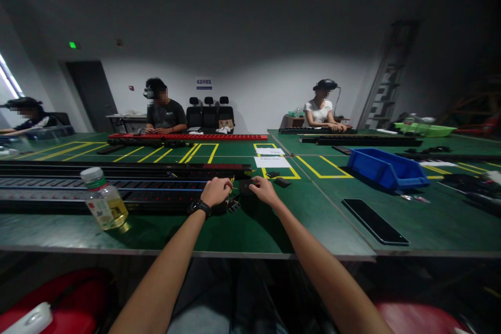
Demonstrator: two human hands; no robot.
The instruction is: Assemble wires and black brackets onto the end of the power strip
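My right hand (264, 191) pinches a small black block-like part (246, 187) just off the end of a long black rail assembly (156, 194). At that rail's right end is my left hand (214, 192), wearing a black watch, its fingers curled inward. Thin yellow wires show beside its fingertips, but what the fingers grip is hidden. Short dark pieces with light stripes (234, 204) lie under and between the hands. Another small black part (282, 182) rests on the green table to the right of my right hand.
A bottle of yellow liquid (105, 201) stands in front of the rail at left. To the right are a phone (374, 222) and a blue bin (385, 169). White papers (270, 162) lie ahead. Across the table, people work near a red rail (188, 137) and black rails (364, 141).
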